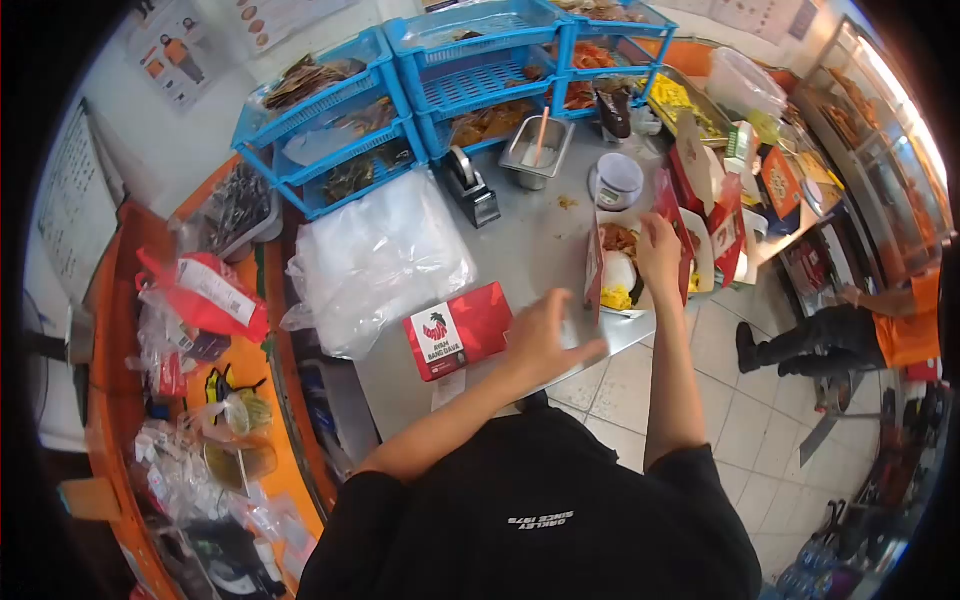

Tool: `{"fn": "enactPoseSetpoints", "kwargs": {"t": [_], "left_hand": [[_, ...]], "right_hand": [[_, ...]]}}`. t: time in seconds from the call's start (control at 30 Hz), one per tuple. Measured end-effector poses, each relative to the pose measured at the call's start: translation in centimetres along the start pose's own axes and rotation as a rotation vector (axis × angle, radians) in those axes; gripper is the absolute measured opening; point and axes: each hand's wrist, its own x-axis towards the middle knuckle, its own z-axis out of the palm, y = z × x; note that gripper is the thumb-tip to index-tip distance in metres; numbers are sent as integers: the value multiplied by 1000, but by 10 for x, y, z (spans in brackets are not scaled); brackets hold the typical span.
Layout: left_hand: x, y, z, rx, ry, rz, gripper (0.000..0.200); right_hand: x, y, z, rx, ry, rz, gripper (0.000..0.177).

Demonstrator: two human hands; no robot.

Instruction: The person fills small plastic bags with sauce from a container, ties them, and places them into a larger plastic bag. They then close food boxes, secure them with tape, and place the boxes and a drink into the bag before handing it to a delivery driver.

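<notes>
An open red food box (594, 270) stands at the table's front edge, holding white rice (619, 272), yellow pieces and browned food. My right hand (660, 250) is at the box's right side, its fingers drawn together near the upper flap; what they hold, if anything, is too small to make out. My left hand (548, 340) hovers left of the box with fingers apart and nothing in it. A closed red box with a white label (484, 318) lies left of that hand, beside a stack of clear plastic bags (385, 255).
Blue tiered baskets (480, 87) line the back. A tape dispenser (472, 188), metal container (537, 152) and small scale (617, 182) stand on the metal table (540, 235). More open red boxes (725, 235) are at right. Another person in orange (905, 320) stands far right.
</notes>
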Motion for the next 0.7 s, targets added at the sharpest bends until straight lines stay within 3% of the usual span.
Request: {"fn": "enactPoseSetpoints", "kwargs": {"t": [0.03, 0.1, 0.17, 0.23, 0.3, 0.37, 0.4, 0.43, 0.5, 0.53, 0.63, 0.7], "left_hand": [[8, 12, 13, 9, 47, 4, 67], [21, 10, 29, 39, 119, -44, 61], [43, -20, 37, 133, 94, -93, 46], [55, -40, 13, 107, 244, -83, 33], [60, -52, -12, -116, 485, -93, 25], [56, -65, -42, -153, 615, -74, 16], [51, -68, -55, -219, 593, -211, 23], [46, -72, -57, -211, 600, -220, 23], [41, -80, -54, 118, 284, -323, 28], [45, -73, -41, 140, 231, -388, 32], [71, -68, -7, 339, 349, -369, 28], [90, -64, 0, 397, 277, -375, 26]], "right_hand": [[17, 32, 25, -143, -11, -110, 25], [40, 75, 60, -385, -221, -80, 35], [46, 56, 59, -343, -339, 3, 34], [51, 44, 55, -486, -567, 222, 34], [50, 58, 61, -473, -602, 205, 34], [45, 65, 70, -457, -626, 192, 35], [37, 62, 70, -350, -559, 169, 36], [31, 60, 69, -242, -484, 147, 37], [21, 49, 63, -192, -501, 108, 39], [17, 44, 60, -169, -493, 93, 39], [15, 40, 53, -120, -379, 33, 35], [17, 33, 48, -147, -538, 131, 36]]}}
